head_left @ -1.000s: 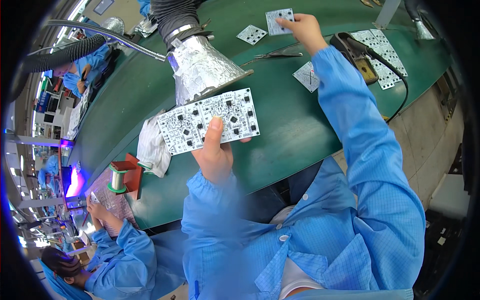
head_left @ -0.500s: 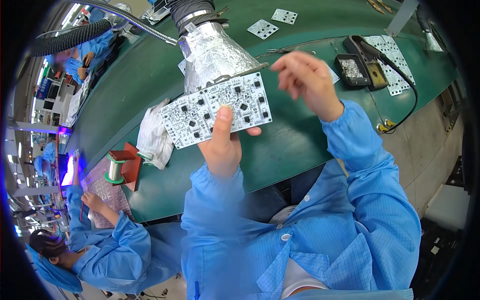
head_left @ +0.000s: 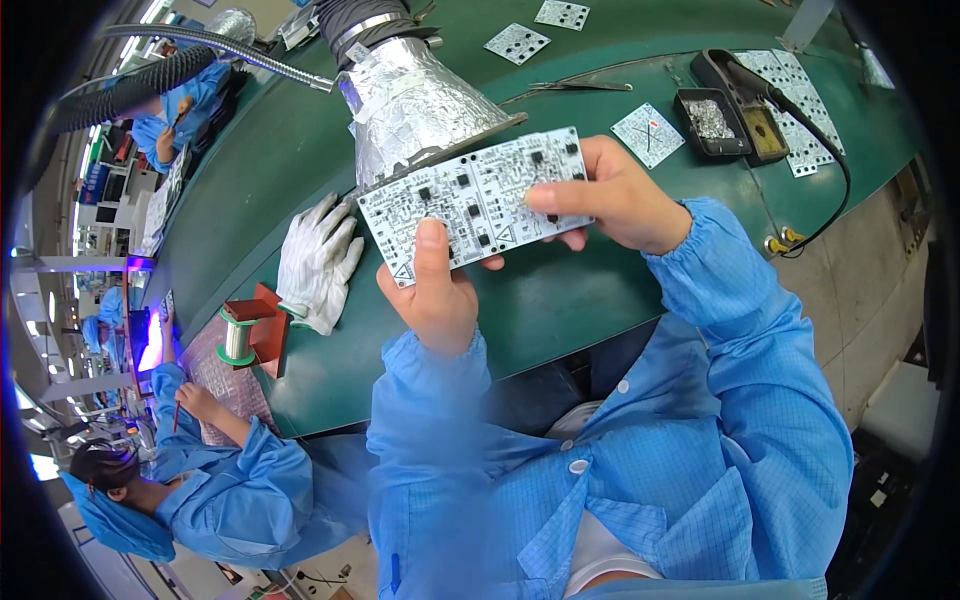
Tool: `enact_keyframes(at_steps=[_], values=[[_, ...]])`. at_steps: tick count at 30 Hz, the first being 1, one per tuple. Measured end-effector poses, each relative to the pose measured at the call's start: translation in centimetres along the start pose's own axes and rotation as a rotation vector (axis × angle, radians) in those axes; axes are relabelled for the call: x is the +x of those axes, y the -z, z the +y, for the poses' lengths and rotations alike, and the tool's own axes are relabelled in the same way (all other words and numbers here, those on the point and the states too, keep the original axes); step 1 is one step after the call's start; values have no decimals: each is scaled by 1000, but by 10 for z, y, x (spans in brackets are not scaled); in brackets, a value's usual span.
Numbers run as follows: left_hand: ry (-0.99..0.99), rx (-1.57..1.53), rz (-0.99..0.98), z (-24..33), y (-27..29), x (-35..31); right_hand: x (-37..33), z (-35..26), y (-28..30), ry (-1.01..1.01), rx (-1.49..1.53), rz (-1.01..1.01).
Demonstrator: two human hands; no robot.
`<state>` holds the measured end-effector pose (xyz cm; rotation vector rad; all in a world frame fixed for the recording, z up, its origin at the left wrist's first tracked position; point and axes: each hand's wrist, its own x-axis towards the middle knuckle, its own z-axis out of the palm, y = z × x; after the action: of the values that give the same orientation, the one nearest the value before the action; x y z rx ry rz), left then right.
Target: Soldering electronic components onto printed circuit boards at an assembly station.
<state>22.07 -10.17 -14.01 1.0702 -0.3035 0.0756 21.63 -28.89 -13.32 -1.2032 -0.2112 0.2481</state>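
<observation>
A white circuit board panel (head_left: 400, 212) with small black chips is held up, tilted, above the green bench. My left hand (head_left: 438, 290) grips its lower left part, thumb on the face and fingers behind. At its right end my right hand (head_left: 625, 200) pinches it, thumb on top, fingers mostly hidden beneath. Just behind the panel stands a foil-wrapped fume hood (head_left: 425, 105). To the right of the hood, a smaller white board (head_left: 648, 136) with a red mark lies flat, and tweezers (head_left: 580, 87) lie beyond it.
White gloves (head_left: 318, 262) and a solder wire spool (head_left: 238, 337) on a red stand lie left. At right are a black tray of small metal parts (head_left: 708, 118), a soldering iron holder (head_left: 722, 72) with cable and more boards (head_left: 800, 105). A co-worker in blue (head_left: 240, 490) sits at left.
My right hand, free and apart before, has come to the panel and taken hold of its right end. The left thumb now sits nearer the panel's lower left part.
</observation>
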Motion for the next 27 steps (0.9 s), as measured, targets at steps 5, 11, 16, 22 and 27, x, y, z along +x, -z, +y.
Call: enact_keyframes(at_steps=[5, 11, 16, 22, 27], values=[[-131, 269, 69, -3, -3, -5, -4, 1, -15, 72, -227, 142], [-227, 408, 202, 0, -6, -8, 1, 1, -8, 142, -215, 267], [-137, 119, 107, 5, -5, 1, 1, 5, 0, 167, -137, 129], [-88, 31, 131, 6, -1, 3, 4, 7, -5, 155, -132, 84], [-75, 34, 120, 6, 1, 4, 3, 7, -4, 198, -172, 116]])
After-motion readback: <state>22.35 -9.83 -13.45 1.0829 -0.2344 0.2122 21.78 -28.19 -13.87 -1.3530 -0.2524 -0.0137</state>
